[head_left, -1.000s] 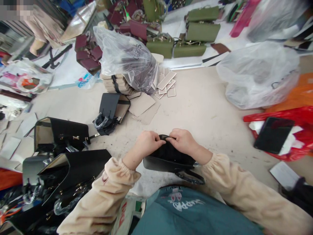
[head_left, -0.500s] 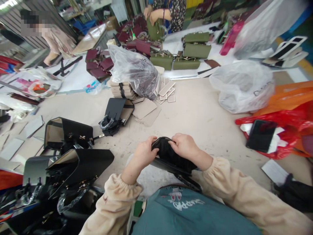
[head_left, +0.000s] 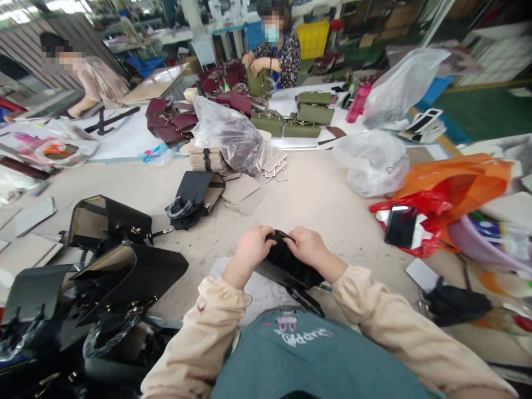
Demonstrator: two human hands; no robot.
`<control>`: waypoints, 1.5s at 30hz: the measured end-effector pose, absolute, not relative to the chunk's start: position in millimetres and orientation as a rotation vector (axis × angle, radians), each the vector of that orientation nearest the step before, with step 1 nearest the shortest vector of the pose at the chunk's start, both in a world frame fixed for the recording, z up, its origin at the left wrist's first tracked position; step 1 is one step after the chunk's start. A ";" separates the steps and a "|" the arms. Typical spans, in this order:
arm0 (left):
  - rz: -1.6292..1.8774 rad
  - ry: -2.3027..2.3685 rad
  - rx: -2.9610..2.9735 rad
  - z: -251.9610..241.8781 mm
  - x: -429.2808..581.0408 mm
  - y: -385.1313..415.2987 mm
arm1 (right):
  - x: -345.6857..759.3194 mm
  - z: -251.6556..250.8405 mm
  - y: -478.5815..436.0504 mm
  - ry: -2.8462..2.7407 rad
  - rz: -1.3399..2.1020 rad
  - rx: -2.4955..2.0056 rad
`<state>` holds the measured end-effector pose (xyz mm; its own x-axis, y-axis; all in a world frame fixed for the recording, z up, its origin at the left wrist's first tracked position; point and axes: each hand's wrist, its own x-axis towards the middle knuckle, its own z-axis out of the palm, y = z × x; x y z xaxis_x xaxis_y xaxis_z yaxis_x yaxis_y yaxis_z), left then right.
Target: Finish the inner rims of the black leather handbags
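A black handbag (head_left: 286,269) rests on the near part of the table, just in front of my apron (head_left: 307,354), its mouth spread and its dark inside facing up. My left hand (head_left: 254,247) pinches the rim at the far left end. On the same rim, a little to the right, my right hand (head_left: 308,247) is closed with thumb and fingers. A black strap (head_left: 306,302) hangs from the bag's near side. The bag's underside is hidden.
Several black handbags (head_left: 137,277) crowd the left. Ahead lie a small black bag (head_left: 195,194), stacked beige boards (head_left: 206,159) and a plastic bag (head_left: 236,136). A phone (head_left: 401,226) lies on red plastic at right. Across the table, a person (head_left: 286,58) handles a green bag.
My view has tilted up and turned right, showing more of the room. Both hands stay on the bag's rim, with the left moved slightly along it toward the right.
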<state>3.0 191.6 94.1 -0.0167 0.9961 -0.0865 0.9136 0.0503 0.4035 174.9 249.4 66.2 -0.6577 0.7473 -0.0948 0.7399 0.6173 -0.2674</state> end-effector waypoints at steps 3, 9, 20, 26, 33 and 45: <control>0.303 2.041 1.911 91.1 3.1 195.0 | 187.4 68.4 249.3 -2.811 0.493 -1.262; 0.315 2.058 1.885 89.2 1.7 197.4 | 218.2 64.6 238.0 -2.812 0.547 -1.354; 0.296 2.050 1.871 91.5 2.9 203.5 | 215.7 67.6 232.2 -2.830 0.500 -1.449; 0.335 2.012 1.890 92.4 -1.1 199.4 | 198.6 78.2 243.3 -2.820 0.648 -1.287; 0.351 2.031 1.866 91.9 -4.3 195.2 | 172.8 75.6 250.8 -2.817 0.589 -1.218; 0.313 2.074 1.833 91.3 4.4 199.7 | 171.0 73.7 246.9 -2.802 0.448 -1.294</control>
